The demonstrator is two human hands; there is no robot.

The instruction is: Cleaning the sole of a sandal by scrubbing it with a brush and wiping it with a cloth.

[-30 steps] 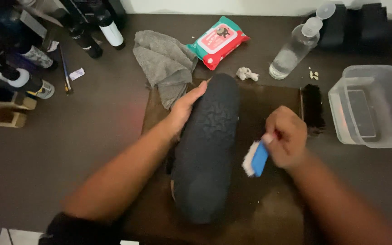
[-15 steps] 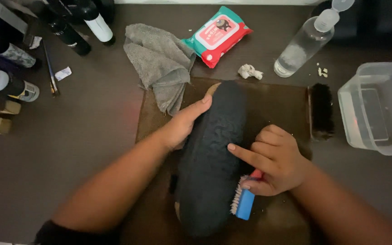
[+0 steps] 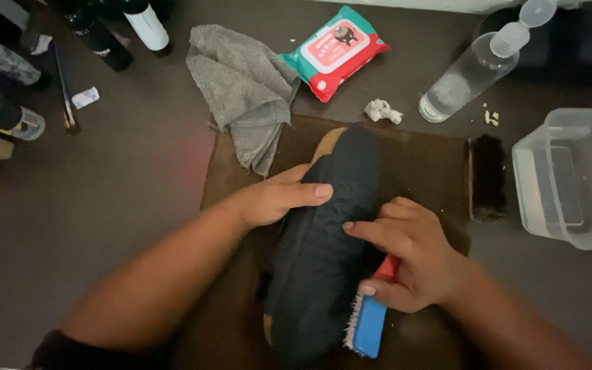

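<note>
Your left hand (image 3: 268,202) is clamping the upturned shoe (image 3: 327,240) on the mat (image 3: 419,154) at the surface's centre; your right hand (image 3: 409,257) is gripping the blue brush (image 3: 368,329), scrubbing the sole's 5 o'clock edge. Judging by this, firm pressure comes next.

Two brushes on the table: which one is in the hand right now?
The blue brush, gripped in the right hand with its white bristles against the shoe. The dark brush lies untouched at the mat's right edge.

wipes pack (image 3: 336,51): flat, red-teal, white label | table's far edge, just right of grey towel (image 3: 241,85)
</note>
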